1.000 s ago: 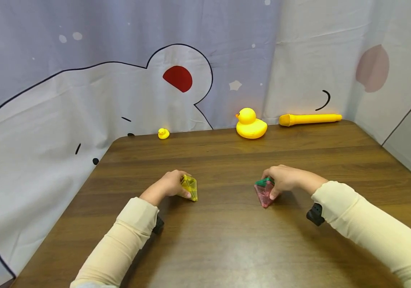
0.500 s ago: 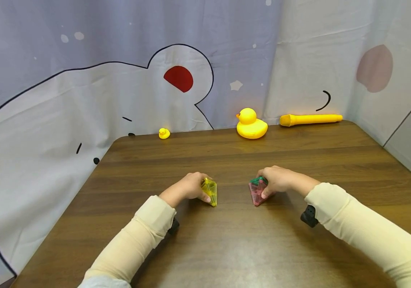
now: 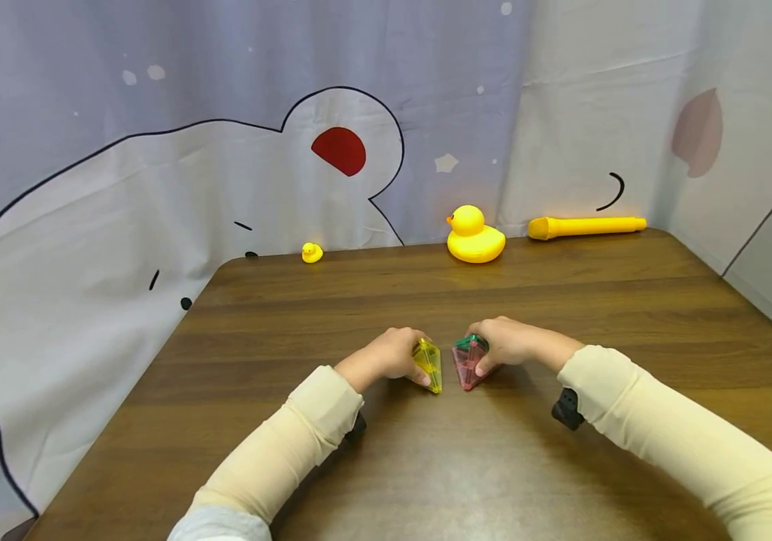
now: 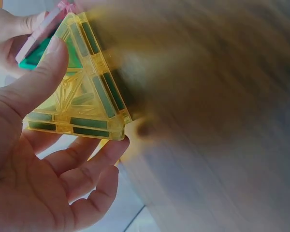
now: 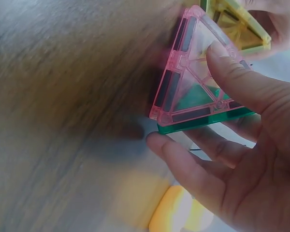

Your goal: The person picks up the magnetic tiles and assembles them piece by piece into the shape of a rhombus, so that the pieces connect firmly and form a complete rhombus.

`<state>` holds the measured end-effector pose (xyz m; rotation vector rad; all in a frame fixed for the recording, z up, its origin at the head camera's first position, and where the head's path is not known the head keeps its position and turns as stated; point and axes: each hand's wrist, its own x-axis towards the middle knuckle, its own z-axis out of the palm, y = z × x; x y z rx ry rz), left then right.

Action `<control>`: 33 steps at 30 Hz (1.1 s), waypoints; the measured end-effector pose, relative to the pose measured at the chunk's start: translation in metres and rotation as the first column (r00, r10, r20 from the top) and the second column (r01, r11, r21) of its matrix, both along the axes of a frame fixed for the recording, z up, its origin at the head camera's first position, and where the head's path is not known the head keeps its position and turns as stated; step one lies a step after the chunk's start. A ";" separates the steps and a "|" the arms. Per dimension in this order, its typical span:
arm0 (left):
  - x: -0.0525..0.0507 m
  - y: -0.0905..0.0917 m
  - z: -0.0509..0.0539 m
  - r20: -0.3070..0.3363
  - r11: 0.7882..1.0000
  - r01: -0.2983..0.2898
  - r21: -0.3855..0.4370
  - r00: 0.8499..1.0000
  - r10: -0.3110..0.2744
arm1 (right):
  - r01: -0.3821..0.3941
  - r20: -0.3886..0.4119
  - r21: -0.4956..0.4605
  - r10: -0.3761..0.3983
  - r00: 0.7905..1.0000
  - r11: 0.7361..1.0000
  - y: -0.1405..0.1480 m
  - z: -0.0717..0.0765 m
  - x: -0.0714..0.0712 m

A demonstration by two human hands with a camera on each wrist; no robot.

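My left hand [image 3: 395, 353] grips a clear yellow piece made of triangular magnetic tiles [image 4: 94, 96], thumb on the near face and fingers behind. Dark magnet strips line its edges in the left wrist view. Opposite it, my right hand [image 3: 509, 344] holds a pink triangular magnetic tile [image 5: 188, 72] joined with a green magnetic tile [image 5: 208, 119], its thumb pressing the pink face. A narrow gap separates the two pieces in the head view. Both are at the middle of the table, seemingly on or just above its surface. The far sides are hidden by the fingers.
Along the back edge of the brown wooden table [image 3: 358, 289] stand a small yellow duck [image 3: 312, 253], a larger yellow duck [image 3: 476, 237] and a yellow toy microphone [image 3: 587, 227]. A printed curtain [image 3: 223, 180] hangs behind them.
My left hand has moved well to the right with the yellow piece. The right hand has shifted slightly left with the pink and green tiles, so the gap between them has narrowed.
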<state>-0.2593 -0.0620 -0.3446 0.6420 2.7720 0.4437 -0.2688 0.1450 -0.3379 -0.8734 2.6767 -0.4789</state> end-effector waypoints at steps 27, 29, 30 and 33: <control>-0.004 0.015 -0.004 -0.001 1.000 -0.015 -0.011 1.000 0.015 | 0.063 0.100 -0.082 -0.055 0.993 0.995 -0.018 0.014 0.001; -0.004 0.015 -0.004 0.000 1.000 -0.015 -0.011 1.000 0.015 | 0.057 0.102 -0.067 -0.050 0.994 0.996 -0.018 0.015 0.002; -0.004 0.015 -0.004 0.000 1.000 -0.013 -0.011 1.000 0.013 | 0.058 0.105 -0.063 -0.051 0.993 0.996 -0.017 0.015 0.002; -0.003 0.012 -0.002 0.012 1.000 -0.003 0.002 1.000 0.003 | 0.067 0.108 -0.063 -0.060 0.992 0.996 -0.012 0.018 0.001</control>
